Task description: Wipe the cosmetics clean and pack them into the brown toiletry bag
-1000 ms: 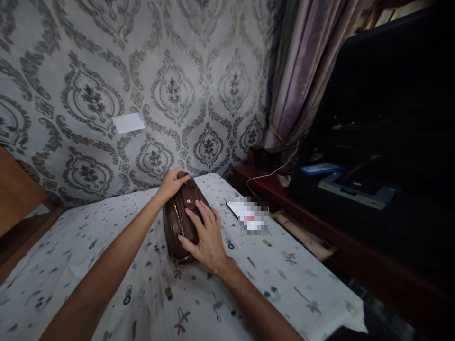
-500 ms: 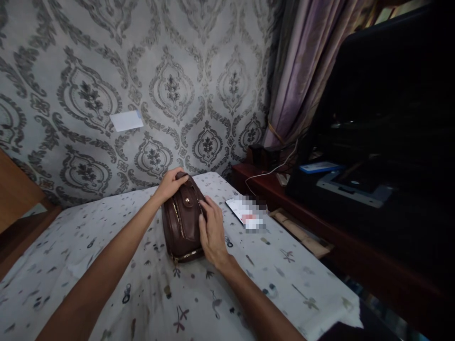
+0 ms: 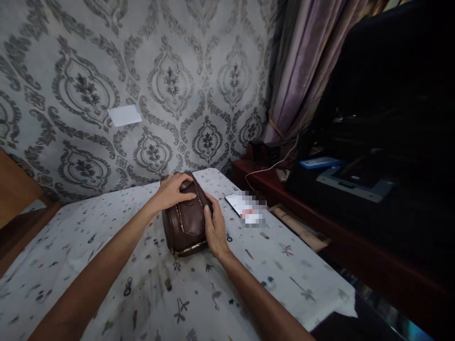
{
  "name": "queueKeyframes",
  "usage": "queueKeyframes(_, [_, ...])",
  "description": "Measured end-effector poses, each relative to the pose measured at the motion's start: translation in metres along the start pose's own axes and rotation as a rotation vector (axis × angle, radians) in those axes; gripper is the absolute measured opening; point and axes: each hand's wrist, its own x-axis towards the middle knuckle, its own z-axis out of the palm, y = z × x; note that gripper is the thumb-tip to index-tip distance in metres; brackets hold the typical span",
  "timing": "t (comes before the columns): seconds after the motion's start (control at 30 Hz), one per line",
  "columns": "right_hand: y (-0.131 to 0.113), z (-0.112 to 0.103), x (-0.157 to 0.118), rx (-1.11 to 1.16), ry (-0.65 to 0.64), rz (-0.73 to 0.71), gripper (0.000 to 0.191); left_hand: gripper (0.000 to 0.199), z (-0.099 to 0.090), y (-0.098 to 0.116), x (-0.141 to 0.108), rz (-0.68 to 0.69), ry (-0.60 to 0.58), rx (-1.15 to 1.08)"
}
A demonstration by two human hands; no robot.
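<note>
A brown leather bag (image 3: 194, 219) with gold zippers rests on the patterned white cloth (image 3: 149, 293). My left hand (image 3: 173, 192) lies over its far upper part, thumb and fingers bent around the front pocket flap. The metal clasp on that flap is covered by this hand. Along the bag's right side, my right hand (image 3: 216, 232) grips the edge, thumb on the front face and fingers partly hidden behind. The zipper at the bag's near end looks shut.
Right of the bag lies a phone (image 3: 236, 207), partly blurred out. Beyond it stands a dark red wooden unit (image 3: 249, 176) with a white cable (image 3: 265, 169). A large black case (image 3: 373, 104) stands at right. The patterned wall (image 3: 170, 80) rises behind the cloth.
My left hand has slid from the bag's far top corner down onto the flap, covering the clasp. My right hand has shifted slightly up and closed more around the bag's right edge.
</note>
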Motion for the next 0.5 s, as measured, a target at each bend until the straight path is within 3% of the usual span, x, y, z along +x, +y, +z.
queueKeyframes(0.17, [-0.0048,-0.0036,0.0015,0.032,-0.013,0.023,0.042,0.042,-0.0012,0.0069,-0.0008,-0.023,-0.075,0.139])
queueKeyframes(0.5, [-0.0040,-0.0066,0.0052,0.043,-0.040,0.031,0.042,0.040,0.0010,0.0043,-0.0051,-0.009,-0.030,0.090])
